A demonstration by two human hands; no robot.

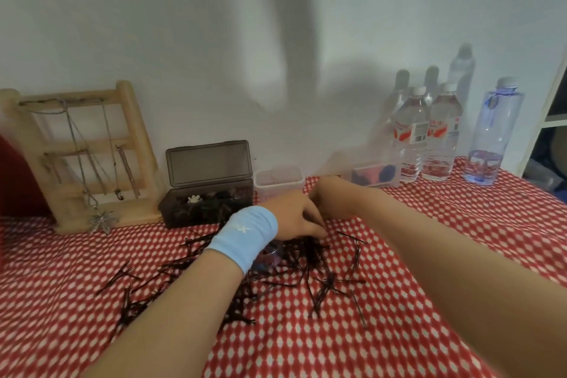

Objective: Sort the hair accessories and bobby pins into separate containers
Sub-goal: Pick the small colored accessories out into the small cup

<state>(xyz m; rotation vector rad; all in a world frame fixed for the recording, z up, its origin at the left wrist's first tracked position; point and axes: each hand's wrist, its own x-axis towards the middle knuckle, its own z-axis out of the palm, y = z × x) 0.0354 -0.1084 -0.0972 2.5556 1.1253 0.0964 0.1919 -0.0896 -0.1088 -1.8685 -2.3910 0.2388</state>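
L hand (pixel 294 218), blue wristband (pixel 245 236) on the wrist, curls its fingers down round a clump of bobby pins (pixel 329 282). R hand (pixel 325 193) sits just behind it, fingers hidden, so can't tell its state. Pins are thin, dark, wavy-legged, strewn over red-white cloth (pixel 429 239) in front of dark open-lid box (pixel 184 215) & clear tub (pixel 279 184).
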